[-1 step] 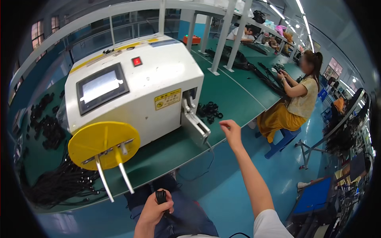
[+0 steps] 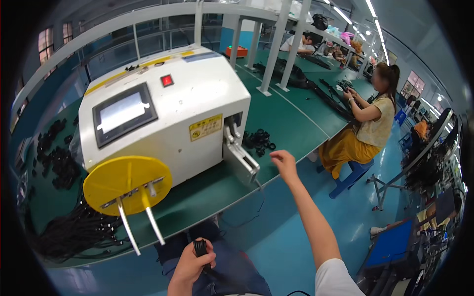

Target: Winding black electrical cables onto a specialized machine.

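The left hand (image 2: 190, 266) is closed around a small black plastic plug (image 2: 200, 246), low over the lap. The right hand (image 2: 284, 163) is loosely open and empty, near the metal outlet bracket (image 2: 242, 160) of the white box-shaped machine (image 2: 197, 108) on the green table (image 2: 291, 128).

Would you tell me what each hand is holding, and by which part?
The left hand grips a small black plug by its lower end, the top poking out. The right hand holds nothing.

Left hand (image 2: 190, 266): low, fist closed, thumb up. Right hand (image 2: 283, 163): arm stretched forward, fingers loosely curled, empty.
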Available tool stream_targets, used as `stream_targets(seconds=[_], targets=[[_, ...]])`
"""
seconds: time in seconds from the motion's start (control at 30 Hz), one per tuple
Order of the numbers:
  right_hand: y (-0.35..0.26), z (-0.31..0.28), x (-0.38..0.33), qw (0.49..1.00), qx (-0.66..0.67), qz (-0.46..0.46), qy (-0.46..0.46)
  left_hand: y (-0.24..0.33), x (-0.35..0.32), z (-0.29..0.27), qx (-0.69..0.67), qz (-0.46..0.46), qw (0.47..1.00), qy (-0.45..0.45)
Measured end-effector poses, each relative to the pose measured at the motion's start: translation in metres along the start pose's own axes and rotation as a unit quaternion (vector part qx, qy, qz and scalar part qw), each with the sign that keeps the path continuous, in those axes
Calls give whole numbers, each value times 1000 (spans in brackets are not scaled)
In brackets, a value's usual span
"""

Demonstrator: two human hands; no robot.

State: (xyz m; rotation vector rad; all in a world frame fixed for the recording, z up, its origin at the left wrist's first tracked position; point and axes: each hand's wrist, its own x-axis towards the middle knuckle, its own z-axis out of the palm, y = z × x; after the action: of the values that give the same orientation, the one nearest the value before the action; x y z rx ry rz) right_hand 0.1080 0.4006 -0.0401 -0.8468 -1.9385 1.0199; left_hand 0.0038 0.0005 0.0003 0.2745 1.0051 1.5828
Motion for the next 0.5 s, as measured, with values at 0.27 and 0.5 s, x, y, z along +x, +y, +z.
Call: stream_targets(seconds=[0.27,0.5], targets=[[8,32,73,955,-277,-35,102,0,12,12,71,-5,994,88],[28,18,106,984,-165,25,61,2,16,14,99,-8,992,82]])
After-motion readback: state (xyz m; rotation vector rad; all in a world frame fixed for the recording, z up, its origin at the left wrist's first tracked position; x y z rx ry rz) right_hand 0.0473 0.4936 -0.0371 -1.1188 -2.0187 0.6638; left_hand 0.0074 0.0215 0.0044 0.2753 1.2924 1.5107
